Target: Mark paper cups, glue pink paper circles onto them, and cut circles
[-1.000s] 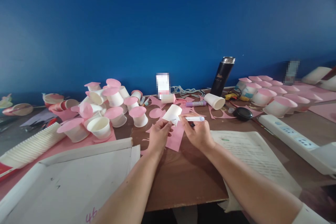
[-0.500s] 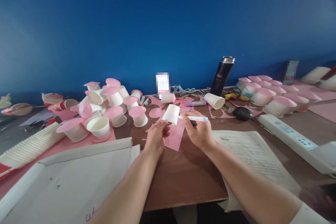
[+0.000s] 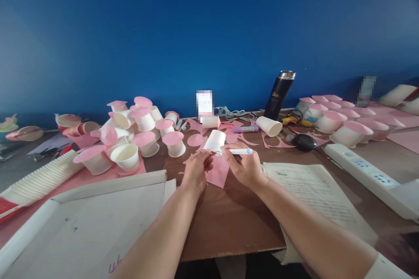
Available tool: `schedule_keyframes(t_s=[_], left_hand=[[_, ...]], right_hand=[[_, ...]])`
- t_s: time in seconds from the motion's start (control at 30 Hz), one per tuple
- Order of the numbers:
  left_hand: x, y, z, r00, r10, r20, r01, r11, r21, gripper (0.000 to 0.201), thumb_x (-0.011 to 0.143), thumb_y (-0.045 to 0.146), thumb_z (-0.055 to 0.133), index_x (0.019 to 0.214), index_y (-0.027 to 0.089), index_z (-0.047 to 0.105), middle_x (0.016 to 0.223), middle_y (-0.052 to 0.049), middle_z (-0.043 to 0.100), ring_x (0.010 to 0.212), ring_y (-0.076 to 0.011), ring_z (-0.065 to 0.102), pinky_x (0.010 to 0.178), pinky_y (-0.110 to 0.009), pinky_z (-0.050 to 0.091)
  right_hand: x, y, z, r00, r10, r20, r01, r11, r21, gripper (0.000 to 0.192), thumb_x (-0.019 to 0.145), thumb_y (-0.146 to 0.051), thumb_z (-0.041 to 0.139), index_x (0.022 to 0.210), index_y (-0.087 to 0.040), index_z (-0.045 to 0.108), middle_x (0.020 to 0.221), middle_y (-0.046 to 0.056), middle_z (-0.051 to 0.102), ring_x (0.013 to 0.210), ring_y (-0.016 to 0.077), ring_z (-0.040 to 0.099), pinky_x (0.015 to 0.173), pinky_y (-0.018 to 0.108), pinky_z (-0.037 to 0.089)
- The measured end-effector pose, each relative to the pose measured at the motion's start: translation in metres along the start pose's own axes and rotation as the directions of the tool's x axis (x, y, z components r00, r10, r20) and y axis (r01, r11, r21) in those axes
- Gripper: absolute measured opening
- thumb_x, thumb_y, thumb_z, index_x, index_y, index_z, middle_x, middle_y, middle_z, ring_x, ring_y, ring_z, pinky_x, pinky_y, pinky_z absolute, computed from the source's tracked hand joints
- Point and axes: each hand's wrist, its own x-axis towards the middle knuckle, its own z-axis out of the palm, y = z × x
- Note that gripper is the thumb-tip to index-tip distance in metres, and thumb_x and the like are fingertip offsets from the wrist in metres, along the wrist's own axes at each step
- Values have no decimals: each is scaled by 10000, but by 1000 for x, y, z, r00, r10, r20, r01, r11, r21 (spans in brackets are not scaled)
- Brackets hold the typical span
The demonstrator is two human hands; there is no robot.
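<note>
A white paper cup is tilted above the table, its lower edge pinched by my left hand. My right hand is closed around a white marker, whose front end is hidden by the fingers close to the cup's lower right edge. Beneath the cup lies a piece of pink paper. Just left of the cup is a cut pink paper disc. A purple marker or glue tube rests behind my right hand, near another white cup on its side.
Several cups with pink discs crowd the left. A cup stack and a white box lid lie nearer. More disc-topped cups, a black flask, a power strip and a written sheet are on the right.
My right hand and the marker have shifted slightly left, closer to the cup's lower edge. My left hand keeps its hold on the cup. The whole view has shifted a little.
</note>
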Motion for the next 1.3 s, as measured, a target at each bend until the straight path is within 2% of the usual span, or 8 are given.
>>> schedule_keyframes(t_s=[0.23,0.43,0.6,0.73,0.9,1.07,1.2,1.3], left_hand=[[-2,0,1,1000,25,0,-25,999,40,314,540,283,815,753,111,661,748,-29,637,580,-51,501,509,-175,382],[0,-2,0,995,73,72,-82,988,130,284,592,336,792,697,127,630,704,-2,594,573,-48,483,510,-168,369],[2,-5,-2,990,117,73,-131,966,222,255,632,350,758,694,140,628,677,4,577,581,-62,486,519,-176,373],[3,-6,-2,985,143,97,-164,951,261,254,655,379,737,689,148,635,675,2,584,588,-73,496,528,-188,380],[4,-6,-3,980,179,89,-198,932,304,243,654,387,732,665,159,647,612,11,564,569,-85,503,531,-200,389],[2,-6,-3,966,233,115,-259,884,388,223,694,381,700,689,160,678,641,-17,595,593,-103,531,529,-205,400],[2,-5,-3,961,251,113,-275,864,422,200,695,362,693,668,164,671,620,-17,590,592,-114,539,524,-210,405],[2,-5,-3,960,259,107,-279,853,441,205,707,373,682,691,169,674,633,-21,599,603,-121,550,532,-214,412]], right_hand=[[1,0,-1,1000,0,19,0,1000,-3,138,889,-272,549,906,-225,678,908,42,728,780,189,683,789,304,518],[3,-2,-3,996,-52,-75,52,999,-9,154,903,-257,520,931,-216,665,905,47,717,871,199,664,805,321,503],[2,1,-1,999,-41,-26,41,999,-13,141,897,-255,539,954,-215,662,930,46,716,881,192,661,808,310,503],[2,3,-1,996,-38,-79,35,998,-47,157,907,-259,524,968,-217,663,940,45,717,910,199,656,821,316,497],[2,3,-2,999,-46,-5,46,999,-7,155,901,-260,534,961,-216,669,957,47,715,905,192,662,824,307,503],[3,2,-3,996,-47,-72,46,999,-16,169,906,-264,522,968,-222,674,938,48,717,905,199,661,832,329,507],[2,0,-4,999,-41,28,40,999,34,159,903,-265,530,942,-226,678,927,45,722,882,193,669,820,320,520],[1,-2,-4,999,-37,15,36,999,35,162,904,-267,532,964,-220,675,933,53,718,885,193,667,837,323,519]])
